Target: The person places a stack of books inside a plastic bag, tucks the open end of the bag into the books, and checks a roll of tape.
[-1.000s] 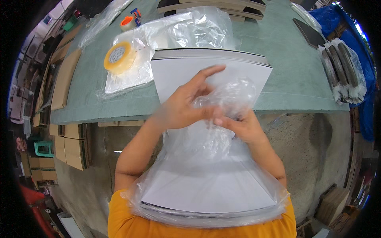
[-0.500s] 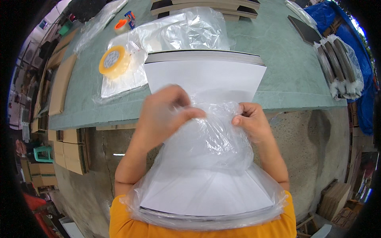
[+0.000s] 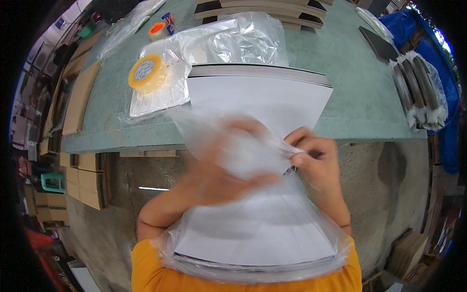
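Observation:
Against my front, a thick stack of white sheets with dark edges (image 3: pixel 255 231) lies partly inside a clear plastic bag (image 3: pixel 316 228). My right hand (image 3: pixel 316 158) is closed, pinching the bag's gathered edge between thumb and fingers. My left hand (image 3: pixel 224 163) is smeared by motion and partly covered by plastic. Its thumb points toward my right hand, but its grip cannot be made out. Just beyond my hands, a second white stack of sheets (image 3: pixel 258 95) rests on the green table (image 3: pixel 360 109) near its front edge.
A yellow tape roll (image 3: pixel 147 73) sits on flat clear bags (image 3: pixel 158 100) at the left. Behind it is a small orange tape roll (image 3: pixel 157 31). Grey boards (image 3: pixel 262 9) are piled at the back. Wrapped dark bundles (image 3: pixel 418 90) lie at the right. Cartons (image 3: pixel 87 182) stand below left.
The bag's gathered plastic has been raised and drawn leftward over my left hand, which has moved down and right. My right hand still pinches it, slightly lower. The whole view has shifted a little.

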Demonstrator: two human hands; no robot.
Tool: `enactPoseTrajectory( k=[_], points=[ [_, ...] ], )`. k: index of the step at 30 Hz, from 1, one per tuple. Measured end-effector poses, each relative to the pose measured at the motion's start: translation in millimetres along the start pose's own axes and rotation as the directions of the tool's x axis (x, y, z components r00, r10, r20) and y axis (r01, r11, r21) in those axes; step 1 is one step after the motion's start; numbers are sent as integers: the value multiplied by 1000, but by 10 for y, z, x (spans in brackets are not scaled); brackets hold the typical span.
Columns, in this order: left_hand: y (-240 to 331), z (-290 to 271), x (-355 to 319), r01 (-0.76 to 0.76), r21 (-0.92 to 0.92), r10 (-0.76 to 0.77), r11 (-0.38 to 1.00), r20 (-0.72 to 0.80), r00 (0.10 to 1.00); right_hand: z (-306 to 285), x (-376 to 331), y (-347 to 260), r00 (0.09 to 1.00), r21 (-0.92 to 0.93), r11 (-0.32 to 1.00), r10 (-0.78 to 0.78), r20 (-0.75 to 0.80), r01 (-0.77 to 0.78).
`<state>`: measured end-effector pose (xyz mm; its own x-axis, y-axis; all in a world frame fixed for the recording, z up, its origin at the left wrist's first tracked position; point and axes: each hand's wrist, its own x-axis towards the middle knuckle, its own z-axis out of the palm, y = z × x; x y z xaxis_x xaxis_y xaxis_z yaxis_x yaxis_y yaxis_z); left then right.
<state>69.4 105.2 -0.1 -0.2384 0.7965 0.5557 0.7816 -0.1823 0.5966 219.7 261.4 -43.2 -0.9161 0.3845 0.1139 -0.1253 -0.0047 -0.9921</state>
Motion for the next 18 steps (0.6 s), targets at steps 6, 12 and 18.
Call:
enactPoseTrajectory(
  k=[6, 12, 18],
  points=[
    [40, 181, 88, 346, -375, -303, 860, 171, 938, 143, 169, -333, 959, -82, 959, -277, -54, 272],
    [-214, 293, 3, 378, -387, -310, 841, 228, 923, -82, 274, 61, 985, 740, 657, 26, 170, -145],
    [-231, 310, 74, 115, -31, -111, 993, 115, 987, 204, 234, -92, 970, 50, 994, -81, -231, 95]
  ],
)
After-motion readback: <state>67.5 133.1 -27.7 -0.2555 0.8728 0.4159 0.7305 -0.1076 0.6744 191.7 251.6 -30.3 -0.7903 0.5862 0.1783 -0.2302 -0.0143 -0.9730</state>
